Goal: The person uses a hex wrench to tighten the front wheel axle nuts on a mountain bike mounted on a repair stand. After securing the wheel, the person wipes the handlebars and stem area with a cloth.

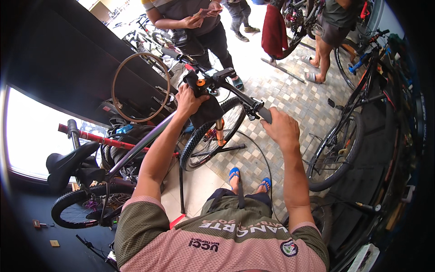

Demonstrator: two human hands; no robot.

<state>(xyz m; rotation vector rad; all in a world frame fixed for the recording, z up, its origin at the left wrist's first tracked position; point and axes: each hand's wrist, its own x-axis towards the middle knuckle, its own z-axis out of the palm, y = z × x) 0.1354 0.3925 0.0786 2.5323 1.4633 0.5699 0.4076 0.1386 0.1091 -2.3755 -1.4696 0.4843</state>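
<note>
A mountain bike stands in front of me, its handlebar point(247, 99) running from upper left to lower right. My right hand point(283, 128) is closed round the black grip point(265, 115) at the near end of the bar. By the stem, my left hand point(189, 99) is closed on a black bag point(207, 110) strapped at the front of the frame; part of its fingers is hidden. An orange headset cap point(200, 83) shows just beside that hand. Below the bar are the front wheel point(190, 149) and an orange fork leg point(219, 132). The saddle point(68, 164) is at the left.
A wheel rim point(115, 86) hangs at the left, near a red frame tube point(99, 138). Another bike point(337, 149) leans along the right side. Ahead, one person point(192, 22) holds papers; another point(319, 45) stands by a bike with a red cloth point(274, 34). A hose point(260, 152) crosses the tiled floor.
</note>
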